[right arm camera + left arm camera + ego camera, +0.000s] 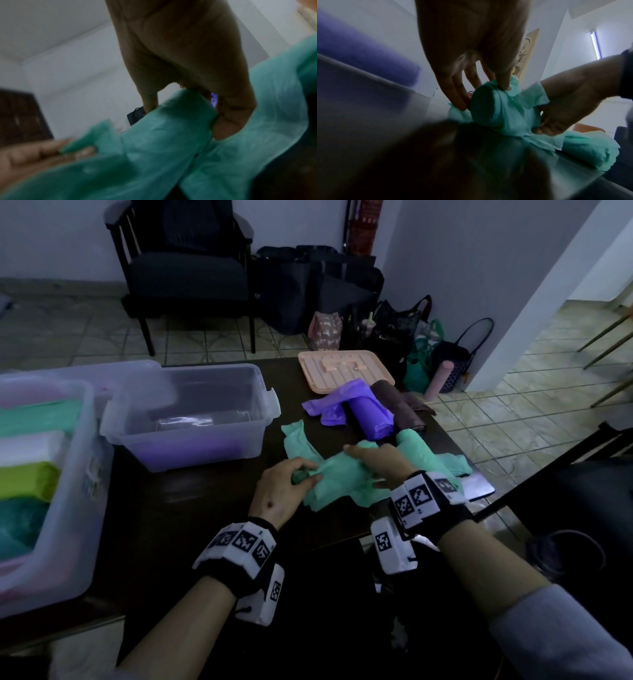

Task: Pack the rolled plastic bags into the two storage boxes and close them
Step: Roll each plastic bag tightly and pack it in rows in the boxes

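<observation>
Both hands, left hand (286, 484) and right hand (380, 465), fingers gripping green roll (337, 474) mid-tabletop (191, 508); clear box (191, 419) near left, near tabletop edge free.

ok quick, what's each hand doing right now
Left hand: fingers curled round the end of the green bag roll, holding it.
Right hand: gripping the same green bag roll from the other side.

Storage boxes: two, a clear box (191, 419) and a larger box (44, 491), both open. Lids: one peach lid (342, 369). Loose bag rolls on table: two green, one purple (370, 416), one brown (397, 405). Hands: two.
</observation>
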The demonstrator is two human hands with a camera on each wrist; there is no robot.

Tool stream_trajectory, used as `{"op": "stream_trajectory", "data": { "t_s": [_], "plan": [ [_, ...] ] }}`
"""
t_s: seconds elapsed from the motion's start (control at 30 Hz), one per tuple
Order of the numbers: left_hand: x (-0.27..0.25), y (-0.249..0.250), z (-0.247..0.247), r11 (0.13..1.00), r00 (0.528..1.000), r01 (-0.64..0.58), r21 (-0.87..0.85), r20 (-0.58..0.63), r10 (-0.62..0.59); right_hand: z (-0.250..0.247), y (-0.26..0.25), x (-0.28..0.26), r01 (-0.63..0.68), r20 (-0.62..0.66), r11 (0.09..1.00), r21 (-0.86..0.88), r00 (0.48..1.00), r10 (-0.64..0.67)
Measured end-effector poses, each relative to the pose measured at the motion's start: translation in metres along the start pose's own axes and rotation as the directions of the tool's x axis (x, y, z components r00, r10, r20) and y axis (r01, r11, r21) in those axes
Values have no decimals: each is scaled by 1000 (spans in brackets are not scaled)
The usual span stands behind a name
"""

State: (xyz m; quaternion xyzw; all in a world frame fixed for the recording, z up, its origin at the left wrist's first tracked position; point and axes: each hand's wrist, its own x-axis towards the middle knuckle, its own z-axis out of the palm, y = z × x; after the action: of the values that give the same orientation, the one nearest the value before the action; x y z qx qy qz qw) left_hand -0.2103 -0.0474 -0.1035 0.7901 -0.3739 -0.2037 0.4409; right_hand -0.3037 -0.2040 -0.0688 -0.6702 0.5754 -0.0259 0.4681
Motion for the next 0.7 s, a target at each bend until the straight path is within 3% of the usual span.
{"op": "stream_trajectory", "data": {
  "t_s": [0.07, 0.1, 0.13, 0.2, 0.3, 0.43, 0.57, 0.7],
  "plan": [
    [5, 4, -3, 995, 998, 56, 86, 18, -57, 1, 8, 2, 107, -131, 942, -320, 979, -156],
    [10, 4, -4, 988, 996, 85, 125, -3, -86, 2, 9, -1, 199, -175, 895, -399, 942, -287],
    [17, 5, -5, 983, 993, 118, 143, -41, -113, 2, 10, -2, 331, -169, 832, -445, 881, -441],
    [31, 7, -8, 968, 972, 223, 115, -104, -211, -2, 7, -12, 542, 32, 670, -507, 789, -614],
    [41, 10, -6, 895, 909, 417, 160, -55, -413, -7, 5, -29, 645, 356, 436, -628, 736, -576],
    [46, 13, 0, 831, 860, 493, 259, 1, -510, -5, 11, -36, 623, 447, 152, -768, 690, -569],
    [53, 19, 0, 838, 863, 448, 313, 96, -497, 4, 14, -39, 637, 506, 19, -770, 630, -589],
    [57, 25, 5, 840, 867, 441, 317, 93, -490, 9, 21, -38, 638, 545, -16, -770, 643, -538]
  ]
}}
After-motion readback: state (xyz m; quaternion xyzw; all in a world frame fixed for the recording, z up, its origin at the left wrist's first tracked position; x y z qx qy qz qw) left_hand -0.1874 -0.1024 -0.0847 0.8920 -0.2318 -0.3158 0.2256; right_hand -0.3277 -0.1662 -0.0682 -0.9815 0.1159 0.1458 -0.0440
